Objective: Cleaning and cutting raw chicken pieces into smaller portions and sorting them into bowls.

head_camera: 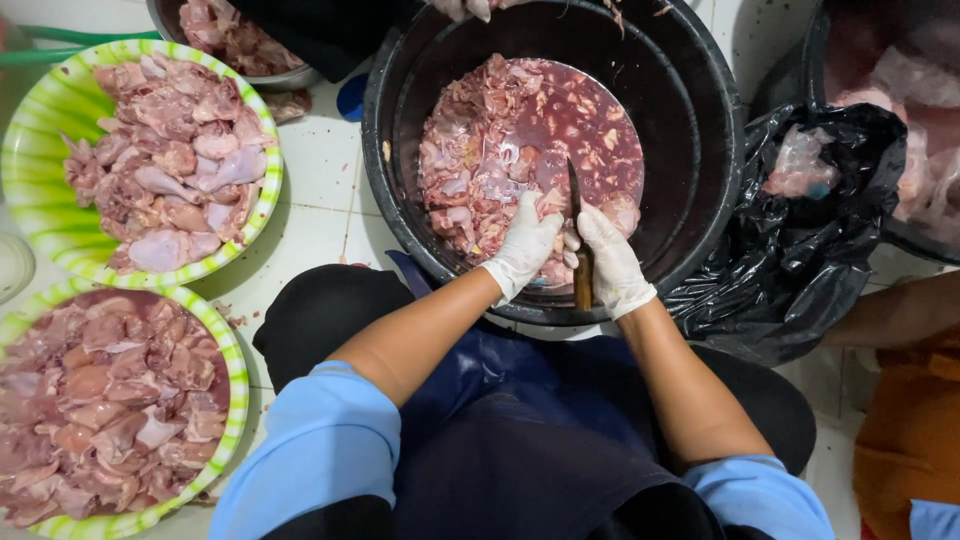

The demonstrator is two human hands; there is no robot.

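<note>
1. Head view: a white tiled floor [320,170] carries a large black tub [700,150] at twelve o'clock, two green-rimmed bowls [40,230] of pale pink meat at nine o'clock, and a black plastic bag [800,260] at three o'clock
2. The tub holds raw meat pieces [480,170] in reddish liquid, heaped on its nine o'clock side
3. The left hand [525,248], in a white glove, is clenched on a meat piece at the heap's six o'clock edge
4. The right hand [612,262], also gloved, grasps a wooden-handled knife [580,250], its dark blade pointing to twelve o'clock
</note>
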